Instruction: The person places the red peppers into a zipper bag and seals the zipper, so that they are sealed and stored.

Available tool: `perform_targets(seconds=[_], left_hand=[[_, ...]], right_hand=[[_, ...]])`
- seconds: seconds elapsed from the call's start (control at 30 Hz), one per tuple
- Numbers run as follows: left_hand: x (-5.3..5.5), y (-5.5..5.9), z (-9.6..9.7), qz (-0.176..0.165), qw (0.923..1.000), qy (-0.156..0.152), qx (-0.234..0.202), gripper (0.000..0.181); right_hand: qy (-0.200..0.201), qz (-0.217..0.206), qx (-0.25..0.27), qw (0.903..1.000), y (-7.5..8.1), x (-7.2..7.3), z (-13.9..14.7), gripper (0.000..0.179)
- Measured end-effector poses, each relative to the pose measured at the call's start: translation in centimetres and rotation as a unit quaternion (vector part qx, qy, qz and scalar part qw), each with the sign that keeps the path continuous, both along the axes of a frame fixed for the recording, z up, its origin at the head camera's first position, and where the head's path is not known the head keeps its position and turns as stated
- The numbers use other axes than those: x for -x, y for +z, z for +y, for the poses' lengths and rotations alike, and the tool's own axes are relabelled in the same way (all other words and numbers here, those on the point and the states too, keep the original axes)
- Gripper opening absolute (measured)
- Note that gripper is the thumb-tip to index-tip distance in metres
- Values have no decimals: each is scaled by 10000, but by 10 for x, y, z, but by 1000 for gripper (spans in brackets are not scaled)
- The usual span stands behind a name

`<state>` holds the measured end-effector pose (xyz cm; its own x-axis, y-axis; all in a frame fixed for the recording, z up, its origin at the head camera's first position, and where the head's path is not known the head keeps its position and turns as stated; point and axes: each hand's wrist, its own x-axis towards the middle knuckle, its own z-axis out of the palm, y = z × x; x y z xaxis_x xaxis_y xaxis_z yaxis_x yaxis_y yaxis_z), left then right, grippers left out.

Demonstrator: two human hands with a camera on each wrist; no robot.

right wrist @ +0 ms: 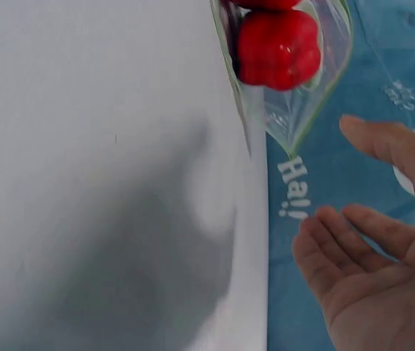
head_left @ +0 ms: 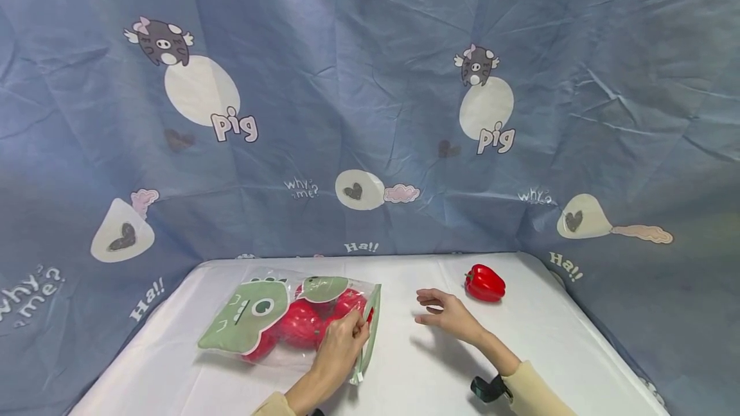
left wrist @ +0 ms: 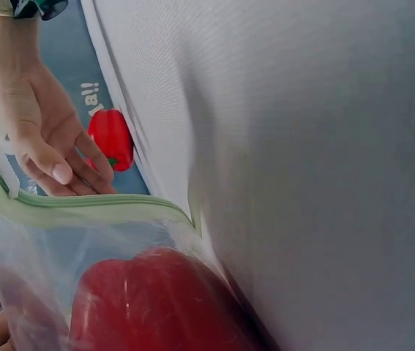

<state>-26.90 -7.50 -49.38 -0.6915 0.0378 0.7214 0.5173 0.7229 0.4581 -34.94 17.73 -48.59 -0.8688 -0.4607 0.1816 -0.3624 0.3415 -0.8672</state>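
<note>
Mostly packed: several red peppers inside bag (head_left: 289, 316), left hand (head_left: 341, 342) pinching its open edge. Still out: one pepper (head_left: 484, 283) far right on counter (head_left: 520, 352); right hand (head_left: 448, 314) relaxed, empty, nearby.

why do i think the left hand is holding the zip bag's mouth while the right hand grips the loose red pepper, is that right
Not quite. The right hand holds nothing: the head view shows it open above the table, apart from the loose red pepper. The left hand does pinch the mouth of the zip bag.
</note>
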Motion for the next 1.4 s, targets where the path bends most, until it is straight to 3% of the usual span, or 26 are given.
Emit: perform_targets(seconds=[0.2,0.43,0.67,1.0,1.4], left_hand=[[-1,1,0,-26,10000,24,-13,24],[0,1,-1,-7,10000,24,0,24],[1,1,-1,34,10000,91,9,26],[0,2,-2,-137,9999,97,-13,24],[0,2,-1,-96,9999,31,-30,25]], right_hand=[[92,-22,41,9999,-4,4,18,58],[72,318,303,9990,2,7,39,60],[-476,627,390,9961,7,13,67,58],[-1177,190,403,9920,10,19,104,62],[-1855,467,-82,9815,9,32,133,71]])
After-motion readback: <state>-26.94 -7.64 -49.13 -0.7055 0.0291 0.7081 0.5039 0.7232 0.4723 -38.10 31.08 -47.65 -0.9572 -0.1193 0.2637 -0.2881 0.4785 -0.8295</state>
